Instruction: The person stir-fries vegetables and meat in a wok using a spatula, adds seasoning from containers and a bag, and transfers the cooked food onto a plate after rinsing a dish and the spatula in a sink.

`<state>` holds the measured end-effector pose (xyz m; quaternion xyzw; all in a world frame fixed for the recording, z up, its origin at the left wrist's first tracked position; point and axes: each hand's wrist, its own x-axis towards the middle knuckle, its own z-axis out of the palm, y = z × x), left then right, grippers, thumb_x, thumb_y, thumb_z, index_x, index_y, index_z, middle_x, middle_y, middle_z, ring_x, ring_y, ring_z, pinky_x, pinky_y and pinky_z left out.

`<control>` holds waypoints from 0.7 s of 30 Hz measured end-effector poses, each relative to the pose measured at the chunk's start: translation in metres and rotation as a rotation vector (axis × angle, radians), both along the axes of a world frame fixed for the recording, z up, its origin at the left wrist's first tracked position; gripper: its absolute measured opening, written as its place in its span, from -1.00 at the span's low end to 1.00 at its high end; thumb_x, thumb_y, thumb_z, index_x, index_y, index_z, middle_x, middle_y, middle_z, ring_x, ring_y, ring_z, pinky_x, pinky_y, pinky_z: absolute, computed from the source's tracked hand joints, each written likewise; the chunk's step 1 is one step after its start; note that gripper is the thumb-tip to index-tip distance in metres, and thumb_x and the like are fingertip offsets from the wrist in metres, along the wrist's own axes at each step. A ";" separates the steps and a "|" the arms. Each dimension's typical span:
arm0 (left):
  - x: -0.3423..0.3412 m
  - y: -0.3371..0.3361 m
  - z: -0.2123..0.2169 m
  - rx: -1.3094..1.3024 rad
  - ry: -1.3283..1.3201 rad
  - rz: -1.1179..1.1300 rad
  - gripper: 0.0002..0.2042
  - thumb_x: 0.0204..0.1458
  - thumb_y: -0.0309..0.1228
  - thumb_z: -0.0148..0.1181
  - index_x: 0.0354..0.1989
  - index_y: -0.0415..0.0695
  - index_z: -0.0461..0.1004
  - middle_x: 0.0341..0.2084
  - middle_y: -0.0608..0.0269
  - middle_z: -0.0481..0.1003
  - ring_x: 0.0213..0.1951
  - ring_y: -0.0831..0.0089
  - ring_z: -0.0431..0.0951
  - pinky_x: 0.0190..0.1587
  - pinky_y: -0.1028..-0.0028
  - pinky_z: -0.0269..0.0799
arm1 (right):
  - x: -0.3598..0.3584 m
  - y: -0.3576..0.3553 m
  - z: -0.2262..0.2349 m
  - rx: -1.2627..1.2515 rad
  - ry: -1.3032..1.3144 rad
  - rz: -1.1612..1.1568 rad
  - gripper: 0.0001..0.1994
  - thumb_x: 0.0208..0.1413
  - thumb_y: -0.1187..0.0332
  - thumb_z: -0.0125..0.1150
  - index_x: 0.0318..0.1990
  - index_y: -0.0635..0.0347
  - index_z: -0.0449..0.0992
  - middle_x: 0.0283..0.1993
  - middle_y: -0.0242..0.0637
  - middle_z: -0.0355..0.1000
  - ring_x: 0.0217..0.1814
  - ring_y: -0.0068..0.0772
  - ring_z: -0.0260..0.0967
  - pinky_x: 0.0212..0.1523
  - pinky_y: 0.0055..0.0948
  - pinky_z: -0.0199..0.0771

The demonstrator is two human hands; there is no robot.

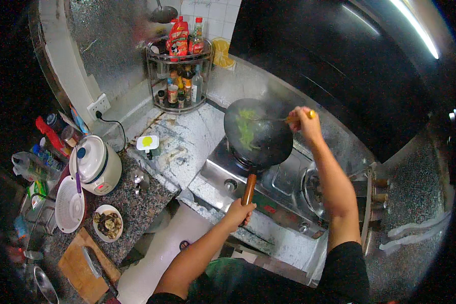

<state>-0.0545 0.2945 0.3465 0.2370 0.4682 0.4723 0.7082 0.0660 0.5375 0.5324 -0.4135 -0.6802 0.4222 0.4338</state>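
Black sleeves point(345, 268) are seen at lower frame; at centre, the wok handle point(249, 190) is gripped by the left hand point(238, 214), probably for steadiness, the long utensil point(274, 120) by the right hand point(304, 122).

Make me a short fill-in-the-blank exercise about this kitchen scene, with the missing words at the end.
1. The left hand grips the wok by its ____.
2. The hand holding the utensil is the ____ one.
3. The food in the wok is coloured ____.
4. The knife blade lies on the ____.

Missing words: handle; right; green; cutting board.
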 end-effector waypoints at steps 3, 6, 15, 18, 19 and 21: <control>0.000 0.002 0.003 0.004 -0.053 0.007 -0.79 -0.05 -0.32 0.14 -0.41 -0.11 0.25 -0.72 0.39 0.27 -0.78 0.59 0.23 -0.78 0.55 0.13 | 0.029 -0.030 -0.072 -0.008 0.148 -0.071 -0.70 0.11 0.19 -0.03 -0.51 0.21 0.44 -0.62 -0.38 0.33 -0.70 -0.57 0.21 -0.68 -0.58 0.17; 0.002 0.003 -0.002 -0.016 -0.070 0.002 -0.78 -0.06 -0.33 0.14 -0.40 -0.12 0.22 -0.72 0.37 0.27 -0.78 0.58 0.24 -0.78 0.55 0.14 | 0.060 -0.077 -0.104 -0.085 0.166 -0.127 -0.74 0.13 0.22 -0.05 -0.44 0.20 0.44 -0.56 -0.38 0.38 -0.69 -0.60 0.21 -0.66 -0.64 0.20; -0.003 0.000 0.003 -0.026 -0.093 -0.049 -0.71 -0.07 -0.27 0.18 -0.39 -0.13 0.20 -0.69 0.35 0.29 -0.73 0.59 0.29 -0.75 0.55 0.22 | 0.064 -0.093 -0.106 -0.063 -0.006 -0.207 -0.73 0.12 0.29 -0.10 -0.46 0.25 0.46 -0.49 -0.31 0.44 -0.66 -0.58 0.23 -0.65 -0.61 0.21; -0.011 -0.004 0.011 -0.077 -0.119 -0.086 -0.66 -0.07 -0.15 0.20 -0.35 -0.09 0.21 -0.62 0.37 0.31 -0.69 0.58 0.33 -0.74 0.56 0.24 | 0.051 -0.063 -0.076 -0.017 0.205 -0.220 -0.72 0.11 0.27 -0.12 -0.50 0.23 0.43 -0.48 -0.30 0.44 -0.69 -0.54 0.23 -0.67 -0.57 0.22; -0.011 -0.005 0.009 -0.090 -0.158 -0.058 -0.66 -0.06 -0.15 0.19 -0.35 -0.08 0.21 -0.60 0.36 0.32 -0.68 0.58 0.33 -0.73 0.57 0.25 | 0.047 -0.045 -0.069 -0.087 0.248 -0.318 -0.74 0.09 0.26 -0.10 -0.50 0.22 0.42 -0.48 -0.28 0.44 -0.71 -0.50 0.24 -0.69 -0.55 0.22; -0.007 -0.009 0.006 -0.116 -0.248 -0.015 -0.67 -0.05 -0.14 0.17 -0.33 -0.06 0.21 -0.55 0.36 0.33 -0.66 0.57 0.34 -0.72 0.58 0.26 | 0.040 -0.035 -0.080 -0.212 0.406 -0.339 -0.75 0.08 0.24 -0.07 -0.45 0.22 0.42 -0.48 -0.26 0.44 -0.72 -0.48 0.26 -0.71 -0.54 0.22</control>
